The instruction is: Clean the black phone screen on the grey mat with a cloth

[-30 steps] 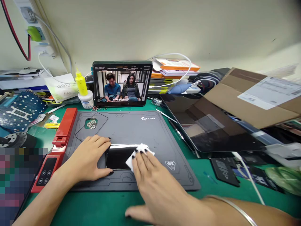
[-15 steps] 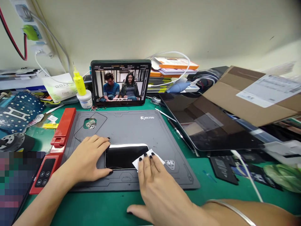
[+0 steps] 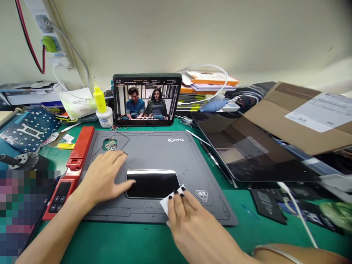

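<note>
A black phone [image 3: 152,183] lies screen up on a grey work mat [image 3: 165,154]. My left hand [image 3: 103,178] rests flat on the mat at the phone's left end, fingers spread, thumb touching the phone's edge. My right hand [image 3: 192,223] presses a small white wipe [image 3: 171,200] with its fingertips against the phone's lower right corner.
A tablet [image 3: 147,99] playing a video stands behind the mat. A red tool [image 3: 72,168] lies along the mat's left edge. A yellow bottle [image 3: 99,98] and white jar [image 3: 106,118] stand at the back left. A large dark screen panel [image 3: 247,150] and cardboard box [image 3: 297,121] fill the right.
My right hand has dragged the wipe from the middle of the phone's screen to its lower right corner. My left hand has loosened its hold, fingers now flatter on the mat.
</note>
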{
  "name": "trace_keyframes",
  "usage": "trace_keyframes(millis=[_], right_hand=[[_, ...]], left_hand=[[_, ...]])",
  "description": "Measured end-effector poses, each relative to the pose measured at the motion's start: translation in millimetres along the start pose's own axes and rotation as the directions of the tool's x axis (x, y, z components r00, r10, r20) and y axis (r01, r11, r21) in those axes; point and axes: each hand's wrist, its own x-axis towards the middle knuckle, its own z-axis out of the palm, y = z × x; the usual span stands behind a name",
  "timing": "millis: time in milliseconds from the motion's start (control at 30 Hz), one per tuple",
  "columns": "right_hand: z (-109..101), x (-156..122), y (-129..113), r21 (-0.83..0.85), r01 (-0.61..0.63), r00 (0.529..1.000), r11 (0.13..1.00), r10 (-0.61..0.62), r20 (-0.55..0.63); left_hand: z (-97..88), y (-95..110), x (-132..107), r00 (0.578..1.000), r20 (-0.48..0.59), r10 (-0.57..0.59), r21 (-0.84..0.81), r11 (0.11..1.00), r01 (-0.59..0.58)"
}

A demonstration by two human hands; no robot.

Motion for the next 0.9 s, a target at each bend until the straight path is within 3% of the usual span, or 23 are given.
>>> trace_keyframes(millis=[100,167,267,467,567,733,900], right_hand=[[-13,8,10,0.012,0.019,0.995,1.000,-0.021,0.094],[-23,15,18,0.107,-0.059,0.985,0.992,0.041,0.166],[-34,19,39,0.285,-0.213,0.965,0.935,0.155,0.213],[-26,-4,112,0.254,-0.406,0.905,0.878,0.348,0.246],[-15,-12,133,0.258,-0.478,0.875,0.840,0.429,0.224],[10,-5,131,0.370,-0.469,0.880,0.802,0.461,0.117],[28,3,122,0.491,-0.371,0.903,0.788,0.429,-0.006]], left_hand=[[1.1,-10,2,0.969,-0.116,-0.220,0.145,0.961,0.235],[1.4,-16,5,0.932,-0.081,-0.352,0.225,0.905,0.361],[1.0,-22,9,0.888,0.037,-0.459,0.286,0.856,0.431],[-3.1,-21,17,0.852,0.086,-0.516,0.265,0.836,0.480],[-4.9,-18,19,0.832,0.095,-0.547,0.250,0.822,0.512],[-13.4,-20,29,0.799,0.179,-0.574,0.240,0.813,0.530],[-25.6,-35,50,0.756,0.269,-0.597,0.227,0.802,0.552]])
